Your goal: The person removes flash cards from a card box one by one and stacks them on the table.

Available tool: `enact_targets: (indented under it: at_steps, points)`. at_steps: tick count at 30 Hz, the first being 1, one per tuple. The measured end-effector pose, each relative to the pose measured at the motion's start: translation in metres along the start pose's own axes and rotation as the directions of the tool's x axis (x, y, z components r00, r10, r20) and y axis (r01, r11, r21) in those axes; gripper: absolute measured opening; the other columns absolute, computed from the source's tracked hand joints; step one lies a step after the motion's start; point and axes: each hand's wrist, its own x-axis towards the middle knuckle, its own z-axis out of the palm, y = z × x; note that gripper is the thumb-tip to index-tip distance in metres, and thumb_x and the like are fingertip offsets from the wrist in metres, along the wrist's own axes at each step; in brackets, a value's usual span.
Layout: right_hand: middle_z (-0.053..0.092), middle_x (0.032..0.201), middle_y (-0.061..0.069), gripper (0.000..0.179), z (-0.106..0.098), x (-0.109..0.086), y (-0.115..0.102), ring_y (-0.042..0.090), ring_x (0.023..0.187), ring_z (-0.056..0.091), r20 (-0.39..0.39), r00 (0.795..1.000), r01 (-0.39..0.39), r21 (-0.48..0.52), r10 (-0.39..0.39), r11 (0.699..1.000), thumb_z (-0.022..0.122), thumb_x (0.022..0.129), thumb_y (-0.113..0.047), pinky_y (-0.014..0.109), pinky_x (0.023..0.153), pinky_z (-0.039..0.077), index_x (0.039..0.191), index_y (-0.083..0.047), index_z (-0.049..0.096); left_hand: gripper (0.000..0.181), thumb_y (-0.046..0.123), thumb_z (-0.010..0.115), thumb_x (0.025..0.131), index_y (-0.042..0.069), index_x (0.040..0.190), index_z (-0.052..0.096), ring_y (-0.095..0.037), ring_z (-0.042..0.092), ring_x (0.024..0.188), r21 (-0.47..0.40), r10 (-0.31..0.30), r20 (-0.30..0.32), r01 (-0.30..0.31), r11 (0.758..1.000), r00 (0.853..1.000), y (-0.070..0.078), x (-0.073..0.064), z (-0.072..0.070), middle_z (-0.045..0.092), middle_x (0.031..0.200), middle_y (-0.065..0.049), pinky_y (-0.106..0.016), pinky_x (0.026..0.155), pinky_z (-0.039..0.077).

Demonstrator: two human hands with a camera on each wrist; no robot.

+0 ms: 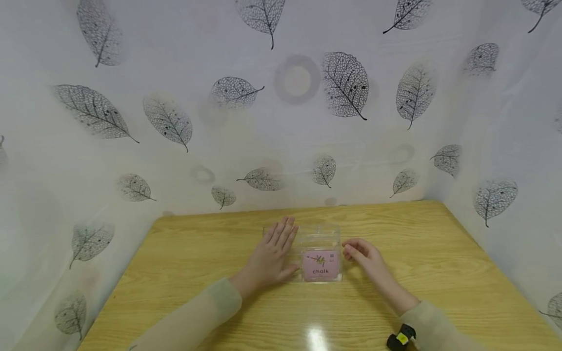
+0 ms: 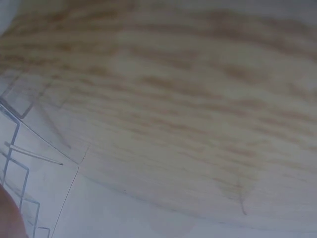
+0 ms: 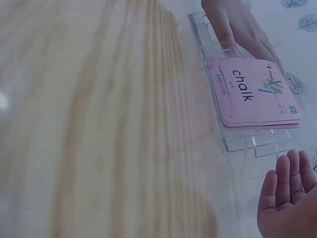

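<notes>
Cards [image 1: 321, 265] sit in a stack a bit below the middle of the head frame, right of center. They are pink, and the top one says "chalk" and has a picture of sticks. They lie in a clear box [image 1: 320, 238]. The left hand [image 1: 272, 256] lies flat over the left part of the box. Its fingers are straight and close together, and its thumb sticks out toward the cards. The right hand [image 1: 369, 258] is just beside the right end of the box. Its fingers are a little bent, side by side, and hold nothing.

The box is see-through, so its edges are hard to make out, and the left hand hides some of it. In the left wrist view, only a blurry bit of a finger [image 2: 10, 218] shows at the lower left. In the right wrist view, the right hand is cut off at the lower right.

Under it all is a yellow wood table [image 1: 197, 273]. A black strap [image 1: 401, 337] shows at the bottom, by the right sleeve [image 1: 432, 319]. White cloth [image 1: 298, 136] with dark leaves fills the top.
</notes>
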Motion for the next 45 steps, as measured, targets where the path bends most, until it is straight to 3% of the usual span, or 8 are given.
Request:
enact_targets:
  at_steps: [13,23,38,45]
  points:
    - [0.068,0.087,-0.012,0.015,0.01,0.0,0.007,0.002,0.084,0.065,0.006,0.997,-0.079,0.076,0.079,0.994,0.062,0.104,-0.004,0.019,0.079,0.058,0.11,0.009,0.065,0.101,0.074,0.037,0.102,-0.001,0.168,0.019,-0.037,0.017,0.166,-0.016,-0.006,0.004,0.006,1.0,1.0,0.002,-0.002,0.004,0.014,0.178,-0.022,-0.046,0.135,0.024]
    - [0.068,0.097,-0.003,0.023,0.013,-0.001,0.009,0.003,0.089,0.061,0.007,0.996,-0.093,0.03,0.093,0.995,0.07,0.101,-0.006,0.016,0.081,0.054,0.116,0.011,0.066,0.102,0.074,0.04,0.102,-0.001,0.168,0.019,-0.038,0.018,0.166,-0.027,-0.001,-0.022,0.001,1.0,1.0,0.002,-0.001,0.007,0.013,0.178,-0.023,-0.047,0.135,0.025]
    - [0.065,0.093,-0.004,0.02,0.016,0.001,0.009,0.009,0.088,0.057,-0.001,0.994,-0.109,0.015,0.109,0.994,0.076,0.096,-0.007,0.019,0.078,0.051,0.109,0.006,0.069,0.103,0.073,0.041,0.102,-0.002,0.168,0.018,-0.039,0.016,0.166,-0.04,-0.002,-0.007,0.002,0.999,1.0,0.001,0.0,0.005,0.012,0.178,-0.023,-0.047,0.135,0.024]
    - [0.064,0.089,-0.006,0.018,0.019,0.002,0.007,0.008,0.086,0.057,-0.024,0.994,-0.109,0.015,0.109,0.994,0.078,0.093,-0.004,0.019,0.076,0.051,0.104,0.004,0.067,0.103,0.072,0.043,0.101,-0.002,0.168,0.019,-0.039,0.018,0.165,-0.045,-0.006,-0.037,0.004,0.999,0.999,0.001,0.0,0.006,0.015,0.177,-0.024,-0.048,0.135,0.023]
